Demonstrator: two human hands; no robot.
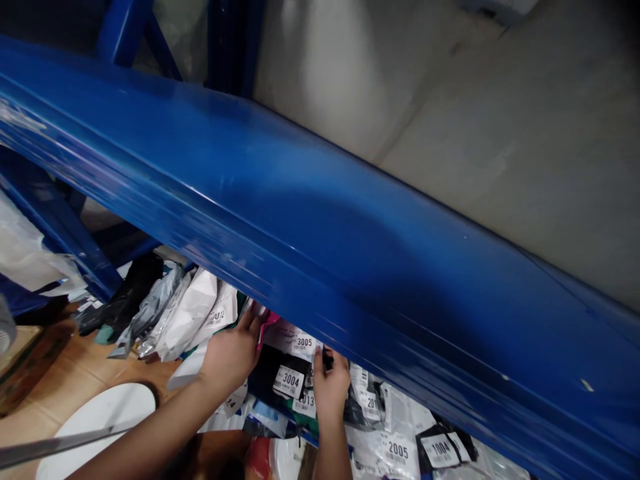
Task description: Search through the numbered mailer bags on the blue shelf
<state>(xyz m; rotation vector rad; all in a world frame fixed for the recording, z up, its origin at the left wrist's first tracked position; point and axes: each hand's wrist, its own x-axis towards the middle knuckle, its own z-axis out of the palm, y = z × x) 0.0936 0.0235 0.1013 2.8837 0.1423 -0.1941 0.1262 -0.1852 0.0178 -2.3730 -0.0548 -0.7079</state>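
Under the blue beam, both my hands are among plastic mailer bags with printed number labels. My left hand (231,355) has its fingers curled at the edge of a pink bag (269,325); its fingertips are partly hidden among the bags. My right hand (332,385) is closed, thumb and finger pinching at the edge of a mailer bag labelled 3005 (304,343), with a dark bit between them. Between my hands lies a black bag labelled 3004 (289,381), with a label ending in 013 (305,403) below it.
A wide blue shelf beam (280,200) crosses the view just above my hands. White and grey bags (193,310) lean in a row at left. Bags labelled 2005 (397,448) and 1004 (440,451) lie at right. A round white stool top (100,427) stands lower left.
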